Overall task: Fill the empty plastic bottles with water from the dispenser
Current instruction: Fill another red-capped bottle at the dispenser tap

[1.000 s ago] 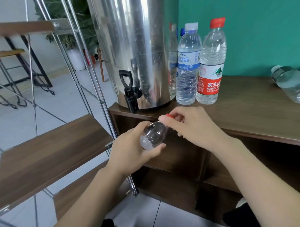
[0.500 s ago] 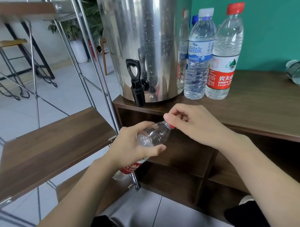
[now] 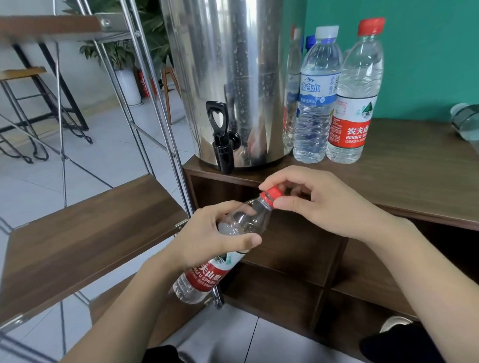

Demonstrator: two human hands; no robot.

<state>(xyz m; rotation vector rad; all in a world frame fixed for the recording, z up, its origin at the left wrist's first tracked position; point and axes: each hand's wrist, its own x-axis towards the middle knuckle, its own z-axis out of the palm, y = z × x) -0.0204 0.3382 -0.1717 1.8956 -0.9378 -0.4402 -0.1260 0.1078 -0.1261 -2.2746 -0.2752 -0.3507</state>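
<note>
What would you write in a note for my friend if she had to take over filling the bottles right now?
Left hand grips the clear plastic bottle with the red label, tilted, neck up and to the right.
Right hand pinches its red screw cap, which is on the neck.
The steel water dispenser stands on the brown wooden cabinet; its black tap hangs over the front edge, untouched.
Two capped bottles stand beside the dispenser, white-capped and red-capped.
Done: bottle picked up.
Left: take the cap off, hold the bottle under the tap, fill, recap.

glossy steel dispenser (image 3: 229,73), matt wood counter (image 3: 412,180)
</note>
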